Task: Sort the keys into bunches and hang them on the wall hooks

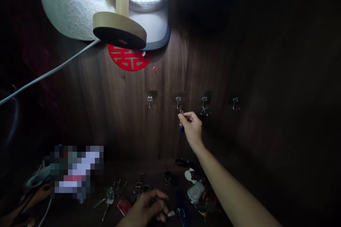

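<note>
My right hand point(192, 126) is raised to the wall, pinching a small set of keys point(181, 111) at the tip of the second metal hook point(178, 100) from the left. A blue piece point(182, 128) shows below those fingers; the rest of the set is hidden. Lower down, my left hand point(153, 205) hovers over the dark surface with loosely curled fingers, apart from the thumb, and nothing visible in them. Close to its fingertips lies a key with a blue tag point(181, 212). A red key fob point(124, 206) is partly behind that hand.
Other hooks hold the wall at left point(149, 101) and right point(235, 103); one carries a bunch of keys point(204, 112). Loose keys point(110, 195) and a grey car fob point(196, 192) lie below. A lamp base point(119, 28) and its white cable point(53, 69) stand in front.
</note>
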{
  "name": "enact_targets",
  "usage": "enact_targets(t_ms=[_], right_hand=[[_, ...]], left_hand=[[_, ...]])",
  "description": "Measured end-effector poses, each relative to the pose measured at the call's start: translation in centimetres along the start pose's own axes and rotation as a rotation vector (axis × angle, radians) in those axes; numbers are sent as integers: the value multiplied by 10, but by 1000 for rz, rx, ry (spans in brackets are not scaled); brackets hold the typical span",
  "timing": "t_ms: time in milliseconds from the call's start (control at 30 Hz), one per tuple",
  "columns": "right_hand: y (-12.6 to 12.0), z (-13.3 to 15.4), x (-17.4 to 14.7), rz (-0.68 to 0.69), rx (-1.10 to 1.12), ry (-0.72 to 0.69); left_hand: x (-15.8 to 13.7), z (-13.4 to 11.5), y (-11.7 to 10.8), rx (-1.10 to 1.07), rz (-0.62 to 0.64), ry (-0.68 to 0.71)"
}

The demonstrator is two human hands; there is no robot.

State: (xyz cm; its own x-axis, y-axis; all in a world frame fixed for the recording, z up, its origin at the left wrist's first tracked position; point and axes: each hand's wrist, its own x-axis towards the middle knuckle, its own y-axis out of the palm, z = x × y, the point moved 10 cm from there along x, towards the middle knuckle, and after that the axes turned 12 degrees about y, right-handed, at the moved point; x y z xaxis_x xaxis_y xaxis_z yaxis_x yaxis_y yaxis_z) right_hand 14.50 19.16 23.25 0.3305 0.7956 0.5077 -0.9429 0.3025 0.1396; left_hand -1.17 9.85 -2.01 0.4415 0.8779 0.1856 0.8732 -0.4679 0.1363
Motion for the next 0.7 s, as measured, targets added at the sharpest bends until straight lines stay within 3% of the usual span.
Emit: enact_targets(t_ms=[167, 333, 700], right_hand=[[8, 3, 14, -9, -47, -51], [12, -13, 21, -13, -98, -42], [1, -50, 8, -1, -139, 22]], left_hand=[[2, 7, -2, -13, 13, 0], [2, 5, -2, -25, 13, -3], [-3, -11, 3, 0, 4, -54]])
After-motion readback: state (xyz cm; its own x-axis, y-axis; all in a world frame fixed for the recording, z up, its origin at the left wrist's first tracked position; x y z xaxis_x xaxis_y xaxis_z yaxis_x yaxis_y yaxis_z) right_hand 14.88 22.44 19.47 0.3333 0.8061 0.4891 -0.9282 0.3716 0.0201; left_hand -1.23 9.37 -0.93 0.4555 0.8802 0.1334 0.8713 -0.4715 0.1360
